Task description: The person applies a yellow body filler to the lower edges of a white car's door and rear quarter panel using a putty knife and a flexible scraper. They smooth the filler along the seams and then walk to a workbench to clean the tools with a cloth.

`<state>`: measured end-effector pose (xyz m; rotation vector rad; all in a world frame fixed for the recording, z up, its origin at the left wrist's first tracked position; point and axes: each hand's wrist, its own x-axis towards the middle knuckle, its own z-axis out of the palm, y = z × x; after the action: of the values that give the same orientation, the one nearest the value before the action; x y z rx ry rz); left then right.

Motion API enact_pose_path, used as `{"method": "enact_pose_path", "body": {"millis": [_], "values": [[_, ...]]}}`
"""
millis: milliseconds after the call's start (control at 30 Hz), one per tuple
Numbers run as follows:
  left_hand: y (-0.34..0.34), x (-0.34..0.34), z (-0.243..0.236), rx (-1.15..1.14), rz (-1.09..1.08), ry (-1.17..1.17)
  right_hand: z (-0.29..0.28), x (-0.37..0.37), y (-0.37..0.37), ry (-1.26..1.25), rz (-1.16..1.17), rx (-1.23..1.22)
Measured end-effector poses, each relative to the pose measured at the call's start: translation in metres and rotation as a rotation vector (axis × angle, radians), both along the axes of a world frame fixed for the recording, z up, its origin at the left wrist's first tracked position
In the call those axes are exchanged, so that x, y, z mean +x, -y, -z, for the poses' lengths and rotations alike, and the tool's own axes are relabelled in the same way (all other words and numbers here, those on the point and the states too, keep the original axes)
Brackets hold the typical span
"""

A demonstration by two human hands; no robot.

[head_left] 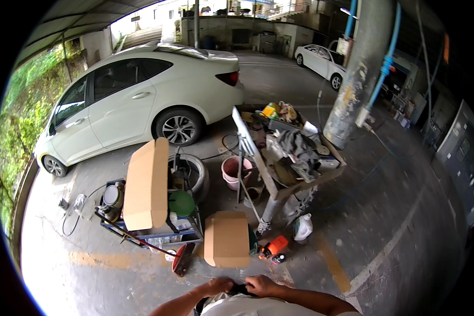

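Note:
Close to my waist, my left hand (220, 286) and my right hand (262, 286) are side by side with curled fingers. Both close on a small black, cloth-like thing (241, 290) between them, in front of my light-coloured clothing; its exact kind is hard to make out. Just beyond my hands, an open flat of brown cardboard (227, 240) leans upright. To its right on the floor lie an orange spray bottle (274, 246), a small dark bottle (278, 258) and a white jug (303, 227). A red-headed broom or brush (183, 259) is to the left.
A cart (142, 242) with tools carries a taller cardboard sheet (146, 184) at left. A cluttered metal table (300, 185) stands ahead right, a pink bucket (236, 173) beside it. Behind are a white car (121, 105), a thick pillar (359, 79) and another white car (321, 60).

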<state>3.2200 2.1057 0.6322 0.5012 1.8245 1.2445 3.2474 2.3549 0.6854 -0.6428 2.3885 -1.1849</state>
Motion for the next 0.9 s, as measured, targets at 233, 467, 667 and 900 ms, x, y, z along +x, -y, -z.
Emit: {"method": "enact_pose_path", "body": {"millis": [233,467,667,900], "values": [[-0.098,0.006,-0.042,0.118,0.056,0.004,-0.048,0.08,-0.105,0.315,0.43,-0.518],[-0.263,0.055,-0.106,0.711,0.656,0.029,-0.117,0.13,-0.169,0.567,0.309,-0.769],[-0.339,0.06,-0.207,0.549,0.48,-0.165,-0.22,0.101,-0.238,0.079,-0.114,-0.787],[-0.344,-0.032,-0.313,0.711,-0.101,-0.236,-0.368,0.002,-0.259,-0.86,0.626,-0.386]]}}
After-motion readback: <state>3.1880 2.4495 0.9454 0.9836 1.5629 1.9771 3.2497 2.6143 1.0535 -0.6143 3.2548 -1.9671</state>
